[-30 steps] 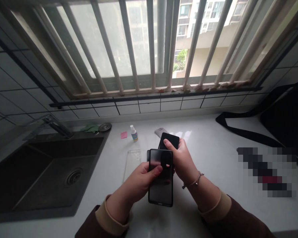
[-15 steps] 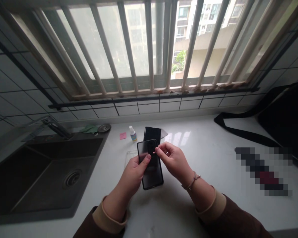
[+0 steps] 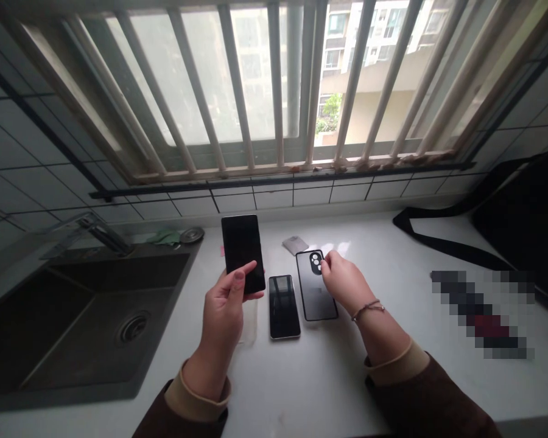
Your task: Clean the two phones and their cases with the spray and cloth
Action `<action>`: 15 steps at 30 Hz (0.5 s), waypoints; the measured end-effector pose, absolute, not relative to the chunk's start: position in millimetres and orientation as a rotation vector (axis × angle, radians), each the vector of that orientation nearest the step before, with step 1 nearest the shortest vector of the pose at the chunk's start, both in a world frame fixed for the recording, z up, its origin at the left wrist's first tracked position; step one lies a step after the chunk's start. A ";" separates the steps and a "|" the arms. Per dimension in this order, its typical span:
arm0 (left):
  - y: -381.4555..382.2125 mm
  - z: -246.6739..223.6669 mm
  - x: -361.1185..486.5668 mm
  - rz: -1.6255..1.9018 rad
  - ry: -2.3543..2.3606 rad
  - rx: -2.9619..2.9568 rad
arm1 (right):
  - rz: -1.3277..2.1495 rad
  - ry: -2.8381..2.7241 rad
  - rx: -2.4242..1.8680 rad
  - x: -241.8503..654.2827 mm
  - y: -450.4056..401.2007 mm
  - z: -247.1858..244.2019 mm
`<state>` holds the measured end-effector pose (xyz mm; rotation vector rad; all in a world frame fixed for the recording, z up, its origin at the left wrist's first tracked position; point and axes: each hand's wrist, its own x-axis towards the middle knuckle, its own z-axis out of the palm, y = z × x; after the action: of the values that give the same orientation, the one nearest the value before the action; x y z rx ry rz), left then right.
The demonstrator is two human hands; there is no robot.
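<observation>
My left hand (image 3: 226,304) is closed around a black phone (image 3: 242,243), raised above the counter with its dark screen facing me and the index finger lying across it. My right hand (image 3: 344,280) has its fingers bent and pressed at the upper right edge of a dark phone case (image 3: 314,292), beside its camera cutout. Between the hands a second phone (image 3: 284,310) with a light rim lies screen up on the counter. A clear, flat case-like piece (image 3: 249,322) is partly covered by my left hand.
Behind the case lies a small grey packet or cloth (image 3: 295,244). A pink note (image 3: 222,250) peeks out beside the raised phone. To the left is a sink (image 3: 164,286) with a faucet (image 3: 103,234). A black bag strap (image 3: 447,243) rests on the white counter (image 3: 393,292) at right.
The dark case has gone from my left hand to the counter at right, under my right hand. My left hand has moved left and now holds the black phone. The spray bottle is hidden.
</observation>
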<state>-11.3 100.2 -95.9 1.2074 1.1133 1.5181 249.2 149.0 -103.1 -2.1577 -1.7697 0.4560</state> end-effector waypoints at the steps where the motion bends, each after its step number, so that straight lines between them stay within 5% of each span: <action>1: 100.7 -95.8 -11.5 1.523 1.111 1.194 | 0.448 -1.830 -2.208 249.2 149.2 -104.5; 15: 100.5 -93.5 -7.7 1.414 1.049 1.107 | 0.414 -1.904 -2.361 243.5 144.2 -115.1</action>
<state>-7.7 100.5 -93.5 1.1066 1.0487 1.4136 243.5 144.2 -115.1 -2.3608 -1.9039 0.4144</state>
